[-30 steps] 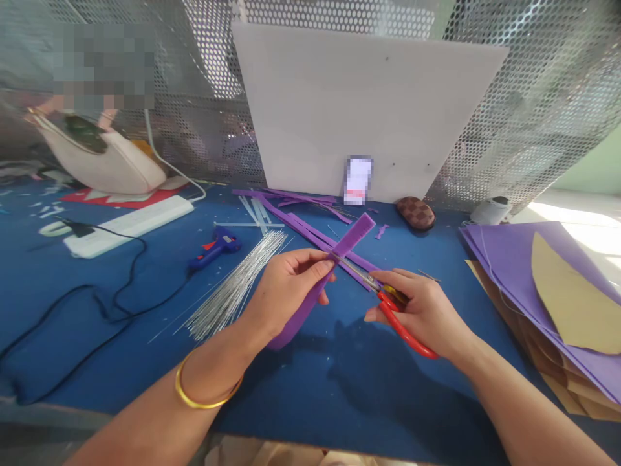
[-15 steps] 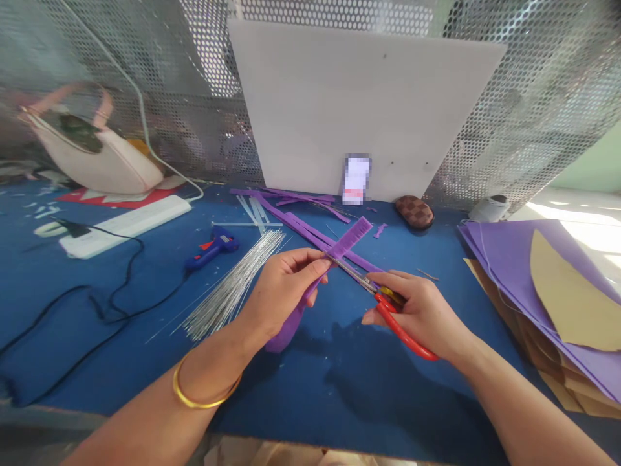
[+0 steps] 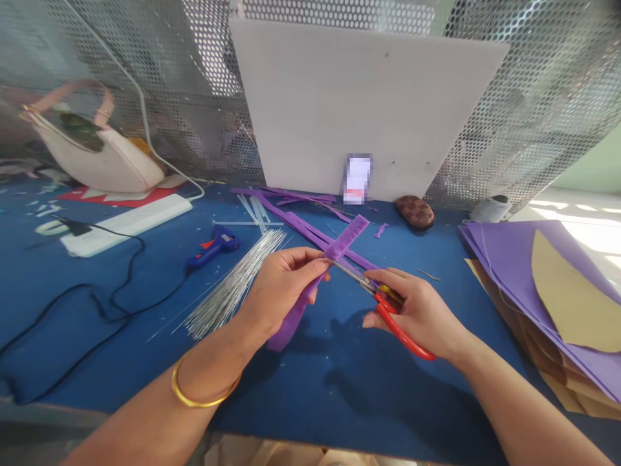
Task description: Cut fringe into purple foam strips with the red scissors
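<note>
My left hand (image 3: pixel 294 278) pinches a folded purple strip (image 3: pixel 347 237) between thumb and fingers. One end of the strip, with small cuts along its edge, points up and right; the rest hangs below the hand. In my right hand (image 3: pixel 417 310) are red-handled scissors (image 3: pixel 400 333), with their blades reaching left to the strip beside my left fingertips. The blade tips are partly hidden at the strip. More purple strips (image 3: pixel 305 226) lie on the blue table behind my hands.
Thin wires (image 3: pixel 233 285) lie left of my left hand, near a blue glue gun (image 3: pixel 213 246) and a white power strip (image 3: pixel 126 226). Purple sheets (image 3: pixel 514 259) are stacked at right. A phone (image 3: pixel 358 180) leans on a white board (image 3: pixel 369 103); a checkered case (image 3: pixel 415 212) is nearby.
The strip's free end has shifted slightly left and stands a little steeper. Both hands keep their holds and have barely moved.
</note>
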`<move>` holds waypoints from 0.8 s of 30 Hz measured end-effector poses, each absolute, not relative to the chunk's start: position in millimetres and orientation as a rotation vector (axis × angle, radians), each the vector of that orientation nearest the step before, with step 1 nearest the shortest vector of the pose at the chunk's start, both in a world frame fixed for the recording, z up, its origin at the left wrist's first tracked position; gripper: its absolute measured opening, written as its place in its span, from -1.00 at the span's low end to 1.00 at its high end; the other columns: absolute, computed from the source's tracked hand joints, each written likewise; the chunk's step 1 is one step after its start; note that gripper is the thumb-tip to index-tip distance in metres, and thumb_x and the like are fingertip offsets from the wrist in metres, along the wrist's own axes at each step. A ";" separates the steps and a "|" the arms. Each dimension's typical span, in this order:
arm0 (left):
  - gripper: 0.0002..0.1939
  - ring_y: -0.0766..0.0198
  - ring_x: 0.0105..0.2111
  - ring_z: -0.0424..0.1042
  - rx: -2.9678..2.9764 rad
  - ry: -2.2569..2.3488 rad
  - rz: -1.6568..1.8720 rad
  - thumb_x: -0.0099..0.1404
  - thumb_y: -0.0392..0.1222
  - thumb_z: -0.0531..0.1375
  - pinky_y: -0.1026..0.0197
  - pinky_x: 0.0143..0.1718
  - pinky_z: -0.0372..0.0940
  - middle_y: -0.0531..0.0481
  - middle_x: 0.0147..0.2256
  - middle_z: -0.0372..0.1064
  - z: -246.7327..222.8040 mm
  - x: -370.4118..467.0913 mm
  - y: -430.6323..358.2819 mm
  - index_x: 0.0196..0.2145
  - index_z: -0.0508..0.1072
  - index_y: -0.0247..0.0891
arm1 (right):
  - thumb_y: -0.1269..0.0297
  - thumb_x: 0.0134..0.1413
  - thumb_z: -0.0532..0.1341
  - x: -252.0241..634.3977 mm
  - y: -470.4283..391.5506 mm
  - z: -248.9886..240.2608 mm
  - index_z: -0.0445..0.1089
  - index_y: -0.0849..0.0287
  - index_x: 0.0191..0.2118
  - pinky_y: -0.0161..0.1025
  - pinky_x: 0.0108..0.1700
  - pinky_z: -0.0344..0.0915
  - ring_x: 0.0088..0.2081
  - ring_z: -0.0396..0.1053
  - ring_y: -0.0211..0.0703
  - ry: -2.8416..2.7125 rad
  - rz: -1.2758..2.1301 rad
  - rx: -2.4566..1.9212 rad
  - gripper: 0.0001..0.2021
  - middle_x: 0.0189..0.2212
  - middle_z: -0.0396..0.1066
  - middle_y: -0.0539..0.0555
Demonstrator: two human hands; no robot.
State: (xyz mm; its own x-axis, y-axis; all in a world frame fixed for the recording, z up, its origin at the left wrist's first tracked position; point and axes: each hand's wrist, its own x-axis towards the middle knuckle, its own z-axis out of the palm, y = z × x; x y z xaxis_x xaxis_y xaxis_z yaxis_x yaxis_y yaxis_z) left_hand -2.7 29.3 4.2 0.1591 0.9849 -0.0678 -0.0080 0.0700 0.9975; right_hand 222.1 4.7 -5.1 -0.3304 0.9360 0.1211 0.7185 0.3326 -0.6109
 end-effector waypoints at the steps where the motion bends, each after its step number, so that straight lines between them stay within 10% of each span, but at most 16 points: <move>1: -0.82 0.47 -0.68 0.25 1.224 1.113 1.050 0.14 -0.07 0.32 0.38 -0.67 0.10 0.08 -0.50 0.42 4.7 -2.8 29.2 -0.40 0.53 -0.23 | -0.03 -0.08 0.37 222.0 4.5 -4.8 0.40 0.07 0.05 -0.29 -0.41 0.27 -0.45 0.32 -0.23 -2.159 0.626 -1.450 -0.44 -0.24 0.44 0.05; 24: -0.79 0.47 -0.66 0.27 1.246 1.144 0.988 0.16 -0.04 0.31 0.42 -0.64 0.18 0.06 -0.52 0.45 6.0 -6.0 30.1 -0.42 0.53 -0.25 | 0.01 -0.06 0.37 223.5 2.3 -3.5 0.45 0.10 -0.02 -0.29 -0.41 0.26 -0.45 0.28 -0.24 -2.143 0.677 -1.435 -0.52 -0.34 0.39 0.01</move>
State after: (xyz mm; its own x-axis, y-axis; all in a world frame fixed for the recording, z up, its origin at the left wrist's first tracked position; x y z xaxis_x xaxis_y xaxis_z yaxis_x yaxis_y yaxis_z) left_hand -6.0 30.1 6.0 0.1792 0.9789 -0.0985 0.0453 0.0918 0.9947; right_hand 223.5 2.3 -3.5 -0.3422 0.9332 0.1099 0.7008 0.3314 -0.6317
